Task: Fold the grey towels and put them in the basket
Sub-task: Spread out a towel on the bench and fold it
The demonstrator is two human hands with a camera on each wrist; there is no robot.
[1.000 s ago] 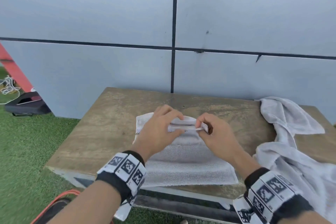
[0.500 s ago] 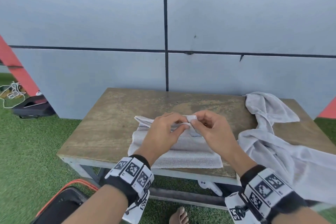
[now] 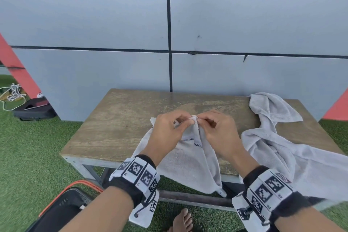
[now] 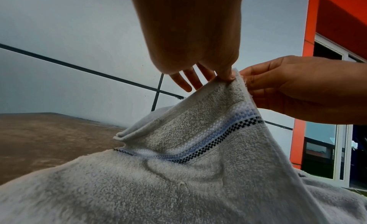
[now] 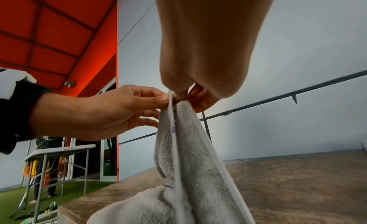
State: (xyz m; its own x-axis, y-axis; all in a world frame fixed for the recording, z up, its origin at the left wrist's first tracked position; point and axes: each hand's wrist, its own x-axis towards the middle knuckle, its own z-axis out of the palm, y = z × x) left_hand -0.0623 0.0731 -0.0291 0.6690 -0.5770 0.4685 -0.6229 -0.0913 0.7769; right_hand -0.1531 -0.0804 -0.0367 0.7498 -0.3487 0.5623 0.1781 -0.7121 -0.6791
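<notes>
Grey towel (image 3: pixel 190 158) pinched (top corner) between fingers (image 3: pixel 189 121).

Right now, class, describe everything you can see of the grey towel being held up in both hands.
The grey towel is looped terry with a woven band of white, blue and black checks near its hemmed edge. The left hand and right hand pinch its top together, lifting it into a peak. Its lower part rests on the wooden table and drapes over the front edge.

We note the held towel (image 4: pixel 198 172) is looped grey terry cloth, matt, with a flat-woven checkered band. The bench (image 3: pixel 120 128) top looks like worn, stained matt wood on a dull metal frame. The second towel (image 3: pixel 273 149) shows the same nap.
</notes>
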